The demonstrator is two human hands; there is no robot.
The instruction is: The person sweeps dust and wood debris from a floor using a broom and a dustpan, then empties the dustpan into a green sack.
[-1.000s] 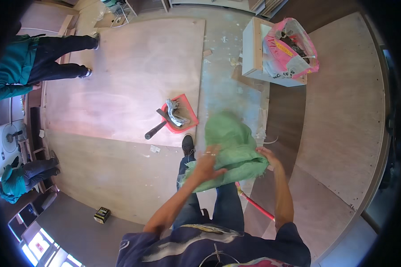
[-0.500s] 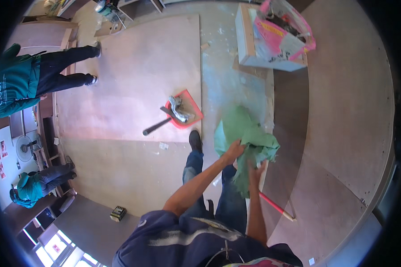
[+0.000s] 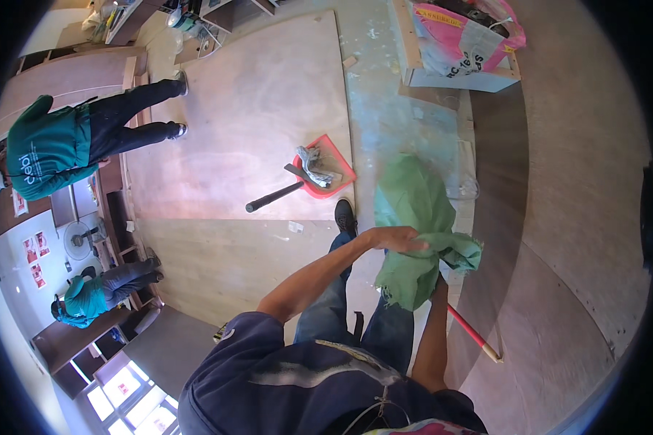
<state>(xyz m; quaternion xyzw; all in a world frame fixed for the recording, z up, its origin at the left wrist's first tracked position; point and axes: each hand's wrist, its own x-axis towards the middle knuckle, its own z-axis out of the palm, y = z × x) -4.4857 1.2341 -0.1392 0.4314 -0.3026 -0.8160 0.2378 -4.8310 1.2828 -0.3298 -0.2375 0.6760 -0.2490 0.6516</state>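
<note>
A green woven sack hangs in front of me, its lower part bulging and its gathered neck and frayed mouth toward me. Wrapped round the neck, my left hand is closed on the fabric. Beside the loose mouth, my right hand reaches up under a flap of the sack; its fingers are hidden, so its grip does not show. A red pole with a pale end lies just right of my right forearm.
A red dustpan with a black handle holds crumpled pale material on a large board. A pink-and-white bag sits on a white box. Two people in green tops, one nearer and one farther, are at the left.
My left hand has shifted right and across the sack's neck, which is now more bunched. The sack's mouth has swung right, covering more of my right hand. The whole view has shifted.
</note>
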